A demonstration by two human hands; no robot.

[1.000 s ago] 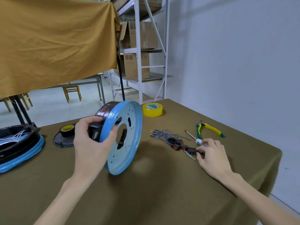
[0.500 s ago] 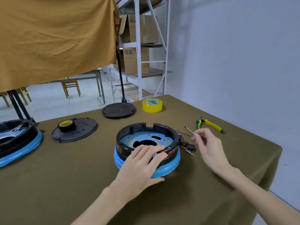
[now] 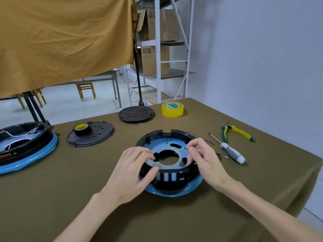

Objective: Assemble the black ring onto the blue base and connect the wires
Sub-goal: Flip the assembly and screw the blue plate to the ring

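Sitting flat on the table (image 3: pixel 262 198), the blue base (image 3: pixel 174 193) carries the black ring (image 3: pixel 167 179). The left hand (image 3: pixel 132 173) grips the ring's near wall with curled fingers; the right hand (image 3: pixel 202 158) pinches something small over its right rim. A screwdriver (image 3: pixel 230 151) lies just beside.

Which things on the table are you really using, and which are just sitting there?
Using: black ring, blue base, left hand, right hand.

Sitting there: screwdriver, pliers, yellow tape roll, two black lids, second blue-and-black unit.
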